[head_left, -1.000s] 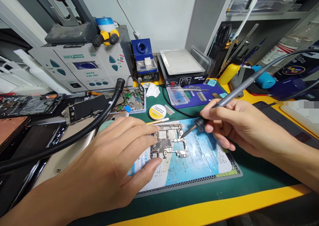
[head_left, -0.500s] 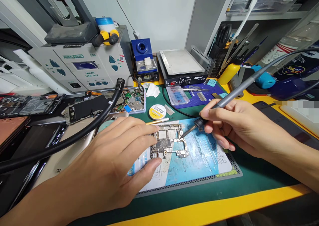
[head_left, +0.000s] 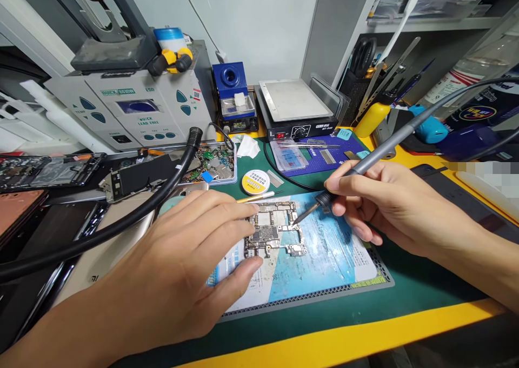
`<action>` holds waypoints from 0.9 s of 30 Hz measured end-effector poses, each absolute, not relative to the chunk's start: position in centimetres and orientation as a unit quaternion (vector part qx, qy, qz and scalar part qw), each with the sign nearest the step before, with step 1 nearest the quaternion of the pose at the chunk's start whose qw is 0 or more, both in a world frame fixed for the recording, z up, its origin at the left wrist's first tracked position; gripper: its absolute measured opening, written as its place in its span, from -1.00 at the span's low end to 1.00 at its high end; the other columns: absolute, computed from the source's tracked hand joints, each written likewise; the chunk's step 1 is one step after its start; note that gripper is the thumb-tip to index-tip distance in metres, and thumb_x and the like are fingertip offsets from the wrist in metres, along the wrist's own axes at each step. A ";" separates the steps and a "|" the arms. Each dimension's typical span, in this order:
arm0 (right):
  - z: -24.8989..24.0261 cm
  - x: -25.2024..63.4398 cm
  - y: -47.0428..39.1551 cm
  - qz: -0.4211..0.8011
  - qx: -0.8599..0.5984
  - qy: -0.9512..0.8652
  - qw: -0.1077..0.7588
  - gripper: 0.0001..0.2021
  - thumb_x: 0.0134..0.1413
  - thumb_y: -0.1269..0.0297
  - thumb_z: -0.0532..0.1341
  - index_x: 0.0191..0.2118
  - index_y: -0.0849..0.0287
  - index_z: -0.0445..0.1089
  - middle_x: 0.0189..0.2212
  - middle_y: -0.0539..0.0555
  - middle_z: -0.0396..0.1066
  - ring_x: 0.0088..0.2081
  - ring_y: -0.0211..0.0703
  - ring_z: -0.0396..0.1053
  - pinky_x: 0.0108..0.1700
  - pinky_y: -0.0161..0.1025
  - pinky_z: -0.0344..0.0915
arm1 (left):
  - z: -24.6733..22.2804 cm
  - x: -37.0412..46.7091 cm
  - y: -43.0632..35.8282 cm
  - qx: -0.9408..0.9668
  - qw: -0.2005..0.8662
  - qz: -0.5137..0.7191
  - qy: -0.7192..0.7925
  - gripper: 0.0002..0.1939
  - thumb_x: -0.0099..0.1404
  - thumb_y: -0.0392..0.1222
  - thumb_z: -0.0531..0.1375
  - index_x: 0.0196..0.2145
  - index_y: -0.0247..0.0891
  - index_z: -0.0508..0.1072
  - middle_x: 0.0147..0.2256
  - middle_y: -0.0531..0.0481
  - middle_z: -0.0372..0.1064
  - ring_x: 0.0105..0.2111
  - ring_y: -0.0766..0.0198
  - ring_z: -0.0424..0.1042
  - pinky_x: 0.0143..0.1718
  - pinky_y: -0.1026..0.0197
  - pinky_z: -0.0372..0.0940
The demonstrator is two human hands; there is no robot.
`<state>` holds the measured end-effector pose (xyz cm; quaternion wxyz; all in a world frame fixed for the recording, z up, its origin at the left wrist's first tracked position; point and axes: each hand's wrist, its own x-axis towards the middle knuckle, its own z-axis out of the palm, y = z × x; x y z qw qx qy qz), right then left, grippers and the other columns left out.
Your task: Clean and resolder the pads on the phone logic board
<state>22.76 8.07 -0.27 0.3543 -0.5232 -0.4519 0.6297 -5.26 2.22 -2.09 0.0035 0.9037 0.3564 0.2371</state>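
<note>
A phone circuit board (head_left: 265, 233) lies flat on a blue and white printed mat (head_left: 320, 254). My left hand (head_left: 194, 254) is at the board's left edge, its fingertips on the upper left and the thumb by the lower left corner; part of that edge is hidden under the fingers. In my right hand (head_left: 373, 195) is a grey soldering iron (head_left: 389, 144), gripped like a pen and slanting down to the left. Its tip meets the board's right part near the cutout; whether it presses on a part I cannot tell.
Behind stand a hot-air station (head_left: 133, 108), a blue iron stand (head_left: 231, 87) and a heating plate (head_left: 298, 106). A black hose (head_left: 162, 189) crosses on the left above several phones. A round tin (head_left: 255, 182) and a thin tool (head_left: 257, 196) lie just beyond the board.
</note>
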 end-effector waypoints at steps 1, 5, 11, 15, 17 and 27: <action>-0.3 22.8 8.1 0.629 -0.523 -0.454 0.354 -0.79 -0.22 0.26 0.49 -0.57 0.17 0.47 -0.67 -0.01 0.45 -0.84 -0.27 0.25 -0.87 -0.43 0.07 | -2.1 -5.3 2.2 0.904 0.004 0.236 0.356 -0.74 0.36 -0.23 0.29 0.00 -0.21 0.44 0.10 -0.02 0.52 0.10 0.15 0.42 0.30 -0.04 0.20; -0.2 22.7 8.0 0.628 -0.523 -0.458 0.351 -0.81 -0.18 0.28 0.48 -0.56 0.18 0.47 -0.66 -0.01 0.46 -0.82 -0.29 0.26 -0.85 -0.44 0.10 | -2.1 -5.4 2.2 0.905 0.003 0.237 0.353 -0.73 0.35 -0.25 0.29 0.00 -0.21 0.43 0.07 -0.05 0.53 0.08 0.11 0.43 0.30 -0.07 0.19; -0.1 22.6 8.0 0.632 -0.522 -0.450 0.354 -0.79 -0.20 0.28 0.48 -0.60 0.18 0.45 -0.66 0.00 0.45 -0.83 -0.29 0.25 -0.86 -0.43 0.08 | -2.1 -5.3 2.2 0.904 0.000 0.244 0.352 -0.73 0.35 -0.25 0.29 0.00 -0.22 0.44 0.07 -0.06 0.53 0.08 0.10 0.45 0.29 -0.08 0.21; 0.0 22.6 8.0 0.633 -0.521 -0.448 0.357 -0.79 -0.20 0.30 0.47 -0.60 0.18 0.44 -0.66 -0.01 0.45 -0.82 -0.29 0.26 -0.85 -0.44 0.09 | -2.1 -5.3 2.2 0.906 0.001 0.239 0.350 -0.73 0.34 -0.24 0.29 -0.01 -0.23 0.45 0.08 -0.05 0.53 0.08 0.10 0.44 0.29 -0.07 0.20; 0.0 22.6 8.0 0.635 -0.519 -0.449 0.356 -0.79 -0.19 0.30 0.47 -0.60 0.18 0.44 -0.66 -0.02 0.45 -0.82 -0.29 0.26 -0.85 -0.44 0.09 | -2.1 -5.3 2.2 0.905 0.002 0.240 0.350 -0.72 0.34 -0.24 0.30 0.00 -0.23 0.45 0.09 -0.05 0.52 0.09 0.10 0.44 0.30 -0.08 0.19; 0.0 22.7 7.9 0.632 -0.518 -0.456 0.353 -0.78 -0.18 0.28 0.47 -0.60 0.18 0.44 -0.66 -0.01 0.44 -0.83 -0.29 0.26 -0.86 -0.44 0.08 | -2.2 -5.3 2.2 0.905 -0.002 0.238 0.353 -0.72 0.36 -0.23 0.29 0.02 -0.21 0.43 0.08 -0.05 0.52 0.09 0.12 0.43 0.30 -0.06 0.19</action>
